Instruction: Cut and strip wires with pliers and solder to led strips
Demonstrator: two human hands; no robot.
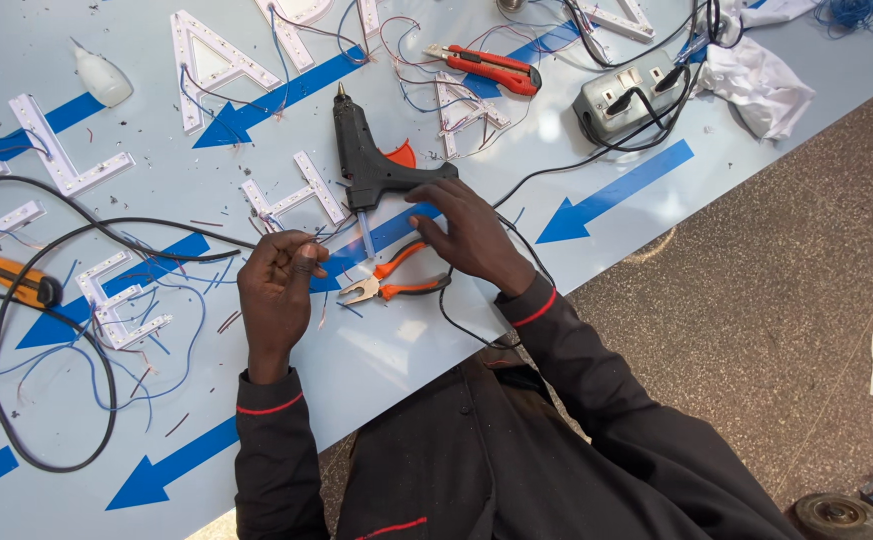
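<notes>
Desk, pale with blue arrows, carries everything. Black cable loops well left of the left hand. Glue gun lies just beyond the right hand, whose spread, flat fingers rest touching the gun's grip, not closed round it. Orange-handled pliers lie between both hands, partly under the right palm. White letter piece sits just beyond the left hand, which is clenched, pinching thin blue wires at thumb and forefinger. My read: keep wire pinch short and steady near its end, gun nozzle pointed away from fingers.
</notes>
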